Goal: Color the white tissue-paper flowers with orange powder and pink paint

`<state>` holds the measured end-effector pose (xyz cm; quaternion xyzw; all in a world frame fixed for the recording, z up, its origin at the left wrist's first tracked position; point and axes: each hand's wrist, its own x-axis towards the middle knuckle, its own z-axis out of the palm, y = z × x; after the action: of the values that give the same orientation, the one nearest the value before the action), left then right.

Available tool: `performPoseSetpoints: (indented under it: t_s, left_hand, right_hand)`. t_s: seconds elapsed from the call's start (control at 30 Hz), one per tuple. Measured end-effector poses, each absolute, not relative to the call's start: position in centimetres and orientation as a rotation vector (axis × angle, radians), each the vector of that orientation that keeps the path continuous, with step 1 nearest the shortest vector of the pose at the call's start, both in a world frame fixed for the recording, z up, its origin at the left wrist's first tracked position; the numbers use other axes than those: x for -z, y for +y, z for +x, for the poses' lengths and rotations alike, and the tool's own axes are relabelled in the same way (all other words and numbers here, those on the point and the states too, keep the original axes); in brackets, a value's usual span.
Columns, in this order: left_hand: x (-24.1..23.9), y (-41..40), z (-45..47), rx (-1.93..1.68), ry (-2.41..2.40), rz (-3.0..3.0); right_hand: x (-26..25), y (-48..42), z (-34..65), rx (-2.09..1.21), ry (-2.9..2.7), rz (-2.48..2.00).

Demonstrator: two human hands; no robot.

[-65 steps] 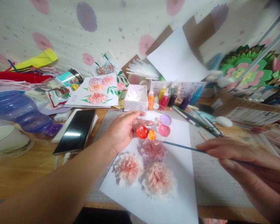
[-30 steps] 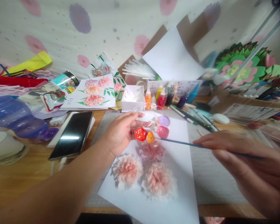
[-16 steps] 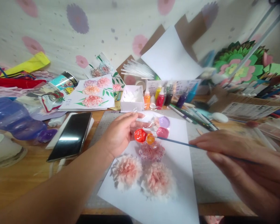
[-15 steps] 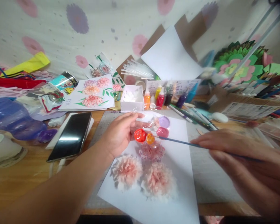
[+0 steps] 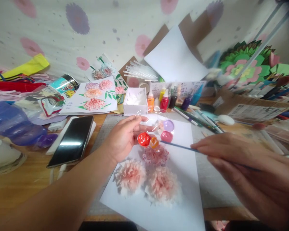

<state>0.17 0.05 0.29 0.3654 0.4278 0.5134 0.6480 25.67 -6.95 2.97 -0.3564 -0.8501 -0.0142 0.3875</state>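
Note:
My left hand (image 5: 124,136) pinches the edge of a clear paint palette (image 5: 156,121) above a white sheet of paper (image 5: 183,215). Its wells hold red paint (image 5: 144,139), orange paint (image 5: 154,142), pink paint (image 5: 166,136) and lilac paint (image 5: 169,125). From the right, my right hand (image 5: 243,160) grips a thin blue paintbrush (image 5: 180,146), its tip at the orange well. Below the palette, ruffled flowers lie on the sheet: a white-pink flower (image 5: 130,177), another white-pink flower (image 5: 163,185) and a deeper pink flower (image 5: 156,155), partly covered by the palette.
Paint bottles (image 5: 164,101) and a small white box (image 5: 135,102) stand behind the sheet. A phone (image 5: 72,141) lies left of my forearm. Pens (image 5: 207,120) and a cardboard box (image 5: 255,104) are at the right. Flower pictures (image 5: 93,96) lie at the back left.
My right hand has shifted slightly left with the paintbrush, and the brush tip has moved within the orange well. The orange paint looks thinner in its middle. My left hand keeps its hold.

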Motion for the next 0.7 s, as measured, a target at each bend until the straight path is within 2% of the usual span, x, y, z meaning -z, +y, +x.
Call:
performPoseSetpoints:
  t_s: [0.7]
  left_hand:
    - [-0.89,-0.52,0.75,-1.121,1.002,0.744]
  right_hand:
    - [-3.17,-7.02,25.23,0.072,-2.197,-0.893]
